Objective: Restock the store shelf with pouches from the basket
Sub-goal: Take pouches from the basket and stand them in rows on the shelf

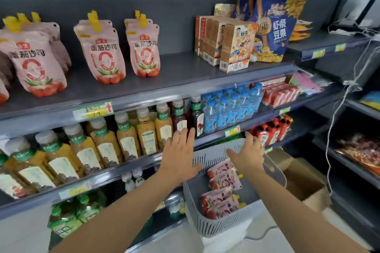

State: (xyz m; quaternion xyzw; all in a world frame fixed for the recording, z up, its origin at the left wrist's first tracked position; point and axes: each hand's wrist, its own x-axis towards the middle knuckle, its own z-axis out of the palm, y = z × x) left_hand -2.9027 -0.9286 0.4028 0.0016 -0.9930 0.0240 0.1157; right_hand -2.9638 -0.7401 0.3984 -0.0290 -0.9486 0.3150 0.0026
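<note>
A grey slatted basket [207, 223] stands low at the centre right, with several pink tomato-sauce pouches [225, 178] lying in it. Matching pink pouches with yellow caps [103, 53] stand upright in rows on the top shelf [144, 90]. My left hand [181, 154] hovers over the basket's left rim, fingers spread, holding nothing. My right hand [247, 155] is above the basket's far end, also spread and empty.
Brown snack boxes [234, 47] and blue snack bags [273, 26] fill the top shelf's right part. Yellow tea bottles [107, 144] and blue water bottles [230, 107] line the shelf below. A cardboard box [304, 181] sits right of the basket. A white cable [333, 129] hangs at the right.
</note>
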